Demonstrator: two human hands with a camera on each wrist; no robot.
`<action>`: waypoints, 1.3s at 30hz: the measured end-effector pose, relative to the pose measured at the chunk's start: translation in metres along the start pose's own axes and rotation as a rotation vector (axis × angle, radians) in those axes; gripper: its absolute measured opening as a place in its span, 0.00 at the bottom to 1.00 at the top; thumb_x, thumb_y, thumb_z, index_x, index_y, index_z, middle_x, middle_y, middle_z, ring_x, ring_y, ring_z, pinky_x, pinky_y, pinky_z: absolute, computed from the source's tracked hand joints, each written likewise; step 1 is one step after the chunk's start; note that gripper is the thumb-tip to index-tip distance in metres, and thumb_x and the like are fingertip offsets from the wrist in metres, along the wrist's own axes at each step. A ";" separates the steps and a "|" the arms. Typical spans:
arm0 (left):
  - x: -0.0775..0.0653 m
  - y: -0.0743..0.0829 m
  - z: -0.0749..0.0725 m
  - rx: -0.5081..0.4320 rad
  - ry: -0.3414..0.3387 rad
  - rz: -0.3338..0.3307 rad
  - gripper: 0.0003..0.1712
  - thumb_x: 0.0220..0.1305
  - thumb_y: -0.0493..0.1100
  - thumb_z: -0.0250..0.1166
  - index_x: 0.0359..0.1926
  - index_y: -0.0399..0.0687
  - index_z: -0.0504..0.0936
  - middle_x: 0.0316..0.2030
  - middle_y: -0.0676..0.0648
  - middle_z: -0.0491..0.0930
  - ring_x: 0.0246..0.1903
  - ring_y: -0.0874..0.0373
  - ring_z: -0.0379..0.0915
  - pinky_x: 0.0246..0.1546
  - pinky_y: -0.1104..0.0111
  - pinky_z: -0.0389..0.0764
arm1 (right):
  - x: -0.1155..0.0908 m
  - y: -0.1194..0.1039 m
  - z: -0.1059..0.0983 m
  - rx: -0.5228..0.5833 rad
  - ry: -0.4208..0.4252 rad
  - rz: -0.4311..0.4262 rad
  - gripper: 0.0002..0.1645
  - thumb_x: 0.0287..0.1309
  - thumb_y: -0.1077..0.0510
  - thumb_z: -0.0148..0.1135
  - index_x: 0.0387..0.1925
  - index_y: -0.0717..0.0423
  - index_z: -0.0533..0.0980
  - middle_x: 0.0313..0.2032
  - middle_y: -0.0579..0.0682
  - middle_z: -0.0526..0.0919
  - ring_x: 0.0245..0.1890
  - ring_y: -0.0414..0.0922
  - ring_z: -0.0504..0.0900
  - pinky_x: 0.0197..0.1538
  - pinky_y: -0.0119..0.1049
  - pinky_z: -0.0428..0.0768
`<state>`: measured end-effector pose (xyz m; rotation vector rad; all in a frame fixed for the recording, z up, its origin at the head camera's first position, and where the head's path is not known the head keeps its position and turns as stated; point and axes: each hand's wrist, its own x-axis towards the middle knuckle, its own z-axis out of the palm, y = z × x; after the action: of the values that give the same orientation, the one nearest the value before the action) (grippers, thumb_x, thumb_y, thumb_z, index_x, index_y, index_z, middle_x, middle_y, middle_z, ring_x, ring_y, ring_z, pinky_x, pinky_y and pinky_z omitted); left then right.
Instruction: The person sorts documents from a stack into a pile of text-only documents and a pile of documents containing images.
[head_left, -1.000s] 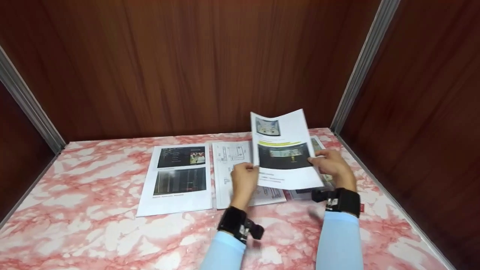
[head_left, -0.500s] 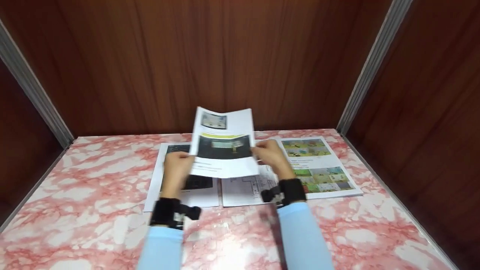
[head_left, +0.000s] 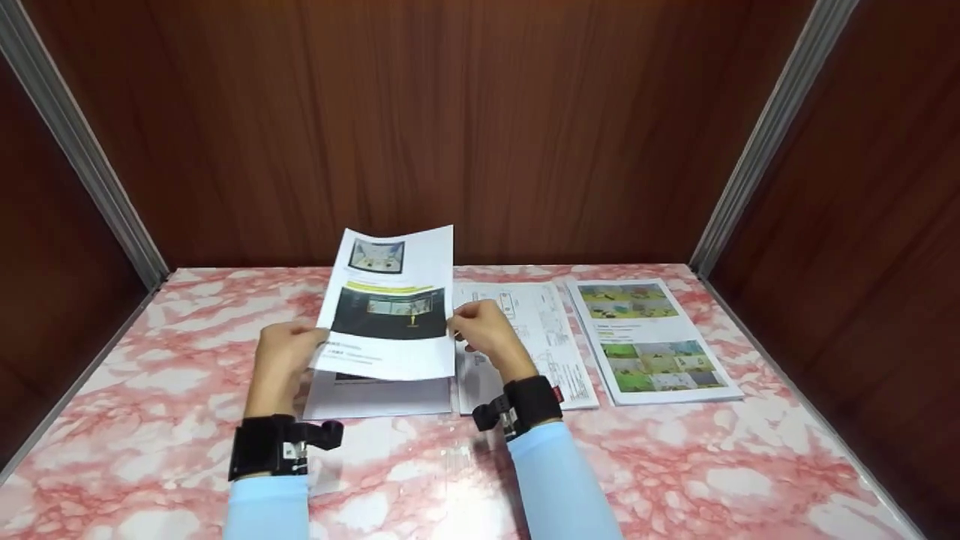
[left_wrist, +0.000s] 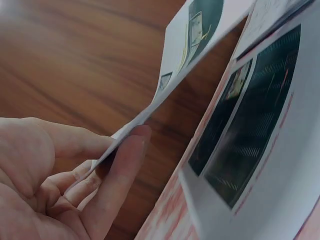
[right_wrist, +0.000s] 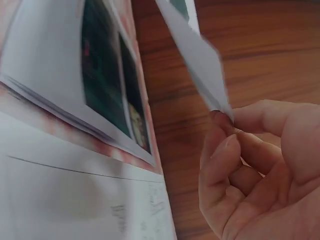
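1. Fingers (left_wrist: 120,175) of the left hand (head_left: 279,356) are drawn nearly together, pinching the left edge of a printed sheet (head_left: 390,311), with only the paper's thickness between them.
2. On the opposite edge, the right hand (head_left: 491,330) also pinches the sheet between thumb and fingertip; its other fingers curl toward the palm, as the right wrist view shows.
3. This sheet sits left of centre in the head view, raised and slightly bowed, its printed side showing two pictures and a yellow highlighted line.
4. Below it, in the lower left-centre, lies a left stack (head_left: 382,397) of pages, partly covered from view; the wrist views show a gap between the two.
5. Just right of that, near the centre, rests a stack of line drawings (head_left: 540,330), partly behind the right hand.
6. Farther right lies a stack with colour pictures (head_left: 652,341).
7. All three stacks lie on the red-and-white counter (head_left: 405,476), before a brown wood-grain panel (head_left: 420,135) filling the upper frame.
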<state>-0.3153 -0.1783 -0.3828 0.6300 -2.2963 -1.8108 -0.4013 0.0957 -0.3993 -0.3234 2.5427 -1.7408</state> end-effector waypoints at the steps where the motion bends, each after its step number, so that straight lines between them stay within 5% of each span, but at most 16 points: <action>1: 0.000 -0.002 -0.002 -0.013 -0.016 -0.026 0.23 0.66 0.43 0.64 0.60 0.39 0.83 0.42 0.44 0.85 0.35 0.53 0.82 0.43 0.55 0.83 | 0.000 0.002 0.001 -0.022 -0.004 -0.002 0.11 0.59 0.63 0.62 0.40 0.63 0.86 0.24 0.46 0.81 0.27 0.41 0.79 0.26 0.31 0.78; 3: 0.000 -0.005 -0.006 -0.046 -0.049 -0.065 0.24 0.68 0.44 0.64 0.61 0.40 0.81 0.40 0.45 0.85 0.34 0.53 0.84 0.45 0.51 0.84 | -0.001 0.004 0.003 -0.060 -0.007 -0.008 0.10 0.61 0.63 0.64 0.40 0.63 0.87 0.24 0.47 0.81 0.26 0.40 0.78 0.26 0.32 0.77; 9: 0.005 -0.017 -0.018 0.015 -0.060 -0.011 0.23 0.64 0.39 0.67 0.58 0.31 0.82 0.38 0.47 0.84 0.33 0.58 0.80 0.41 0.64 0.81 | -0.003 0.007 0.007 -0.149 -0.018 -0.074 0.08 0.63 0.60 0.70 0.39 0.62 0.87 0.27 0.47 0.83 0.27 0.40 0.77 0.29 0.30 0.75; 15: 0.011 -0.025 -0.018 -0.027 -0.147 -0.047 0.32 0.63 0.35 0.66 0.67 0.27 0.73 0.38 0.44 0.86 0.33 0.57 0.83 0.38 0.64 0.85 | -0.005 0.007 0.011 -0.180 -0.019 -0.087 0.07 0.62 0.60 0.72 0.37 0.62 0.87 0.29 0.47 0.84 0.29 0.40 0.78 0.33 0.31 0.76; 24: 0.015 -0.034 -0.009 0.010 -0.034 -0.020 0.24 0.68 0.42 0.65 0.60 0.30 0.80 0.37 0.43 0.84 0.32 0.56 0.80 0.34 0.63 0.82 | -0.003 0.008 0.015 -0.184 -0.022 -0.081 0.06 0.61 0.61 0.73 0.37 0.62 0.87 0.28 0.46 0.83 0.30 0.40 0.77 0.35 0.30 0.75; 39: 0.014 -0.045 -0.008 -0.057 -0.075 -0.022 0.21 0.61 0.35 0.68 0.53 0.25 0.83 0.31 0.43 0.86 0.27 0.55 0.82 0.28 0.65 0.83 | -0.002 0.019 0.016 -0.261 -0.059 0.023 0.09 0.62 0.58 0.73 0.39 0.60 0.87 0.32 0.49 0.85 0.32 0.43 0.80 0.36 0.34 0.78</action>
<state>-0.3144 -0.1990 -0.4256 0.5901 -2.2835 -1.9349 -0.3995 0.0884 -0.4225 -0.3480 2.7193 -1.3703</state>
